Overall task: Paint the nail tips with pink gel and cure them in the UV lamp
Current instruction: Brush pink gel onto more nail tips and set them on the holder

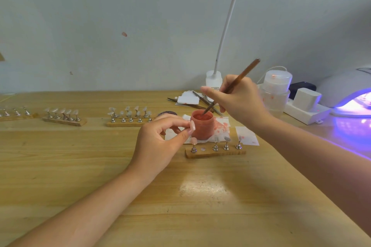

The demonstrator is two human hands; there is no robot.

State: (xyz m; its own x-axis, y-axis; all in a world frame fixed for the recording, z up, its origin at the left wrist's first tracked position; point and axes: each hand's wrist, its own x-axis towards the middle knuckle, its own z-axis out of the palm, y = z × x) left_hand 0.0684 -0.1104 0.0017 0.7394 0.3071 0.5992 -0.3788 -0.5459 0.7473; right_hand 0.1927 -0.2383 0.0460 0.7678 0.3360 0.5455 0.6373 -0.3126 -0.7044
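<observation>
The UV lamp [349, 94] is cut off by the right edge. The brush [232, 86] tip is sunk in the pink gel jar [201, 126] and cannot be seen. The far-left nail stand [14, 114] is cropped and blurred.

Wooden worktop [80, 166], pale wall behind. At the back edge, right of centre: white lamp base [214, 80] with a thin white arm rising up the wall. Just in front of it, tweezers [202, 102] lying crossed beside white paper scraps [187, 98]. Back right corner: white power strip [305, 111] carrying a white plug adapter [306, 99]; a translucent lidded container [276, 90] stands just left of it.
</observation>
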